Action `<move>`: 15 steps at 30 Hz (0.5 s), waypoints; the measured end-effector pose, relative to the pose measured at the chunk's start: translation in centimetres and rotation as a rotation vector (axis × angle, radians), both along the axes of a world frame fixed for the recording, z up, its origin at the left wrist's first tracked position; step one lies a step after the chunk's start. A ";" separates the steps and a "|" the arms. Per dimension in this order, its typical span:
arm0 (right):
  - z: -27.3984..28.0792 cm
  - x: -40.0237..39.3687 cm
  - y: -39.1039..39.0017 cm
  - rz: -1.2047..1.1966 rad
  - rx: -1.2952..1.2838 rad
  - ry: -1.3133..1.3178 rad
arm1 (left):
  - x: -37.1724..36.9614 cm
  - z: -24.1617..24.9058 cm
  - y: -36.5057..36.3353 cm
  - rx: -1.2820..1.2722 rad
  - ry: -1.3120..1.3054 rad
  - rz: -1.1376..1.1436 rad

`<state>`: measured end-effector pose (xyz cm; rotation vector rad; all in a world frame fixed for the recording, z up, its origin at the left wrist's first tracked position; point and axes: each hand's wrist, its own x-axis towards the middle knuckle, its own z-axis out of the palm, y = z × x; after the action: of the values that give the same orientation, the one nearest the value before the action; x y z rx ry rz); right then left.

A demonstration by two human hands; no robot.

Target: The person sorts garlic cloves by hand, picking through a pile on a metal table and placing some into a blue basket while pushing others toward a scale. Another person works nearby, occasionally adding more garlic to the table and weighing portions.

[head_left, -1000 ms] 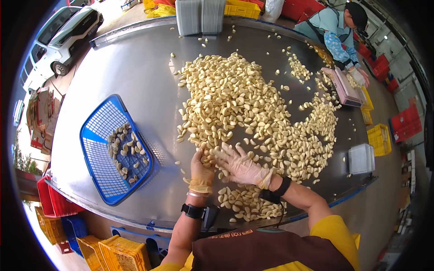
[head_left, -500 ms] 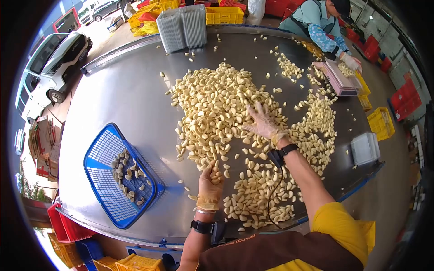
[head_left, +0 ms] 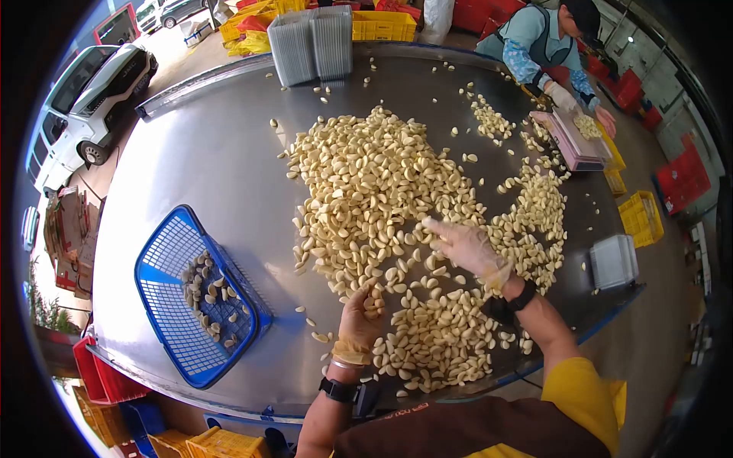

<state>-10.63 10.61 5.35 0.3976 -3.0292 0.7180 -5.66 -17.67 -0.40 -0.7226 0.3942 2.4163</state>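
A broad heap of peeled garlic cloves [head_left: 374, 183] covers the middle of the steel table [head_left: 214, 153]. A smaller patch of cloves [head_left: 439, 336] lies near the front edge. My left hand [head_left: 357, 319], gloved and wearing a wrist watch, rests at the heap's near edge with its fingers curled over a few cloves. My right hand [head_left: 467, 246], in a thin glove, lies flat on the cloves to the right with fingers spread. A blue plastic basket [head_left: 164, 252] holding several cloves stands left of my left hand.
Stacked grey trays [head_left: 313, 34] stand at the table's far edge. A co-worker [head_left: 546, 38] at the far right handles cloves over a pink tray [head_left: 576, 145]. A white container [head_left: 613, 262] sits by the right edge. Yellow crates [head_left: 637, 214] and a parked car [head_left: 92, 99] surround the table.
My right hand reached out to the far heap, then drew back toward me and to the right, dragging cloves. My left hand stayed at the heap's near edge.
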 end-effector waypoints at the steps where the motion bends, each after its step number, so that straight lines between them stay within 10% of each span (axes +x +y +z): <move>1: -0.4 -3.5 -0.6 -0.099 -0.110 0.159 | 0.0 0.0 -0.1 -0.003 0.008 0.012; 7: -4.9 -15.6 -2.9 -0.464 0.117 0.149 | -0.7 -1.3 -1.2 0.016 0.126 0.047; 10: -7.7 -15.5 -2.9 -0.364 -0.408 0.352 | -0.6 -0.9 -1.1 -0.040 0.159 -0.005; 15: -2.1 -0.1 -7.0 -0.030 -0.453 -0.057 | 0.1 1.7 0.3 -0.352 0.318 -0.192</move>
<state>-10.68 3.65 3.23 0.3196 -2.7871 1.3874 -5.60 -17.38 1.28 -0.4151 0.9893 2.3024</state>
